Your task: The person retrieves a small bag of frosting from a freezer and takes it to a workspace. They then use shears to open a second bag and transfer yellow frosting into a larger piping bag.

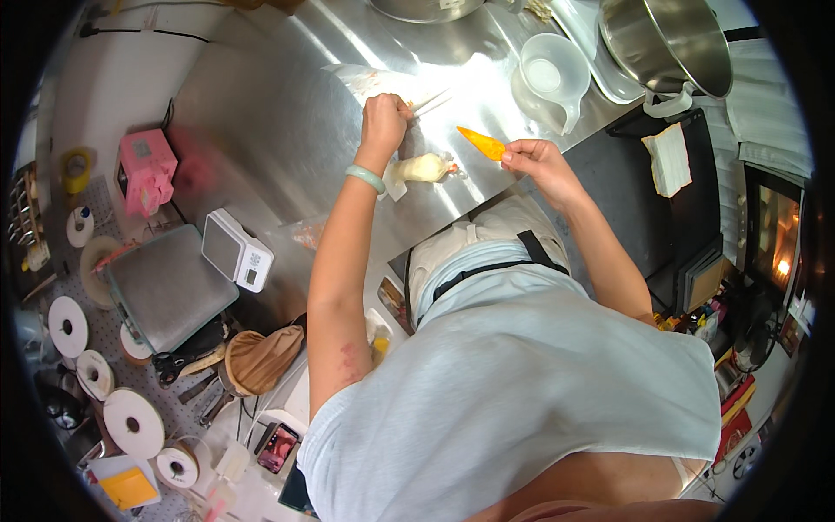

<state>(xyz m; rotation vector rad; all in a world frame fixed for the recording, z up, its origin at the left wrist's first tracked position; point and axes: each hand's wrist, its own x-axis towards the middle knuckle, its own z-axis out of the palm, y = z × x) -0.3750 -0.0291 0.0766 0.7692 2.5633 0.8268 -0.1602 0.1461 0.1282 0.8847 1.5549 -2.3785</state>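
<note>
In my right hand (541,167) is a small cone-shaped piping bag (481,143) filled with something orange, pinched at its wide end between thumb and fingers. Its pointed tip faces up and left. My left hand (385,123) is closed at the edge of a thin whitish sheet (355,80) with orange smears. What its fingers pinch is hidden. Just below, between my hands, a second piping bag (422,169) with a pale cream filling lies on the metal table (287,113). Its right end looks twisted and stained reddish-orange.
A clear plastic jug (557,78) stands at the table's far right, beside a large steel pot (670,43). To the left are a white kitchen scale (237,248), a pink machine (145,170) and several ribbon rolls (132,424). A lit oven (772,228) glows at far right.
</note>
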